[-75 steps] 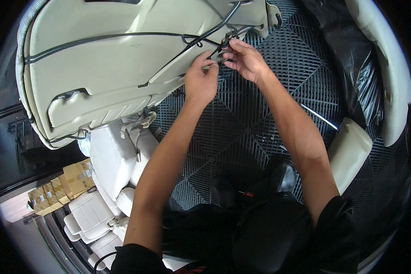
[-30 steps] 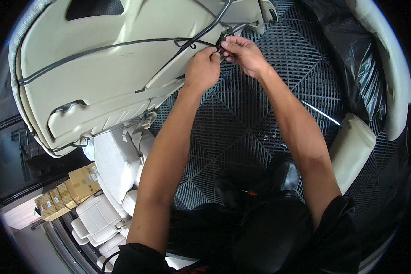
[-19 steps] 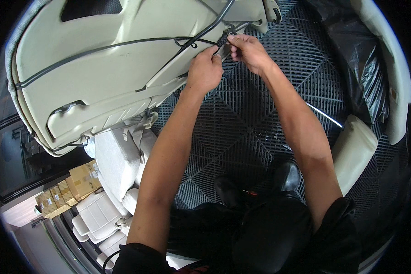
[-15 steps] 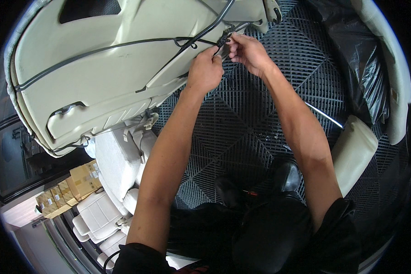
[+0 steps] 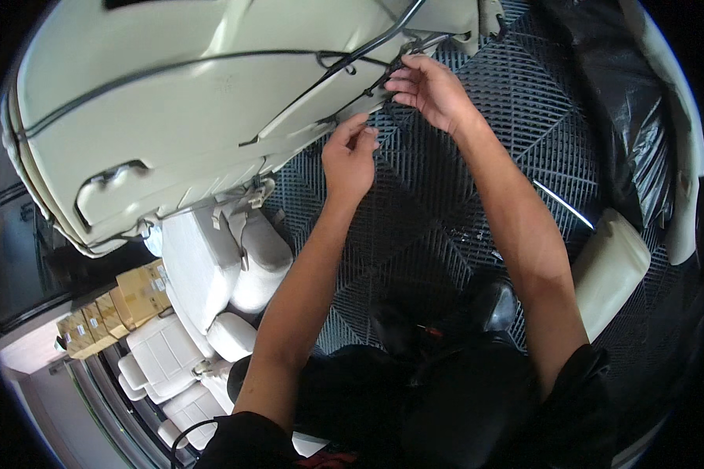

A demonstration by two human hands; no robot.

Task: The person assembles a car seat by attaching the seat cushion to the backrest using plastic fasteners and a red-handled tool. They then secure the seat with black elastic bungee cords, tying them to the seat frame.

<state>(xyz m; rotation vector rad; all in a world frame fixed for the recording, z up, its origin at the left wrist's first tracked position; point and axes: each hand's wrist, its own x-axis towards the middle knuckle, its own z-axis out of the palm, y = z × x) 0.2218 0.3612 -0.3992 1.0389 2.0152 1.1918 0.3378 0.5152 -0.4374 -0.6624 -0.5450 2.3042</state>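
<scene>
A large beige moulded panel with a fabric-like edge fills the upper left. A thin black cable stretches across it, and a thicker black tube crosses its upper right. Black wiring follows the panel's right edge. There, my right hand has its curled fingertips on the wiring; the exact grip is partly hidden. Just below the same edge, my left hand is apart from the wiring, with its fingers loosely bent and nothing visible between them.
Black grid floor mats lie below. At right are a beige padded piece, a thin metal rod and black plastic sheeting. Light seats and cardboard boxes stand at left. My black shoe is on the mat.
My left hand has let go of the wiring and moved down, away from the panel edge. My right hand stays at the wiring with its fingers less tightly pinched. The view has shifted slightly.
</scene>
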